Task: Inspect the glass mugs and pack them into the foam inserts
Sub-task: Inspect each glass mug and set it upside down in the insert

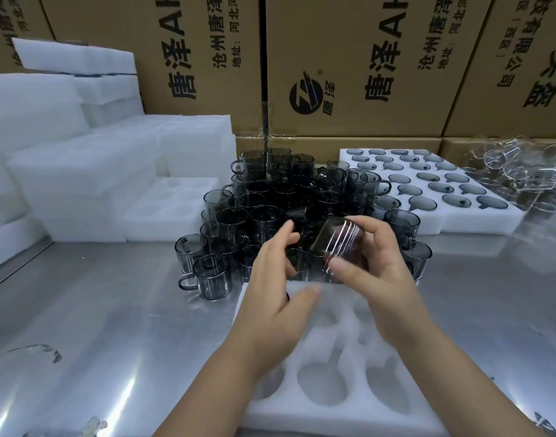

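Mug (336, 238) is held tilted above the insert (342, 339), gripped by the right hand (383, 269); the left hand (270, 285) is spread open over the insert too. Inspection seems underway; seating in a cavity is needed next

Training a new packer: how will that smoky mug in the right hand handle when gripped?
Probably rigid yet fragile: the mug is thin-looking glass. Likely slippery, given its glossy streaks. Laid sideways, its round wall might roll.
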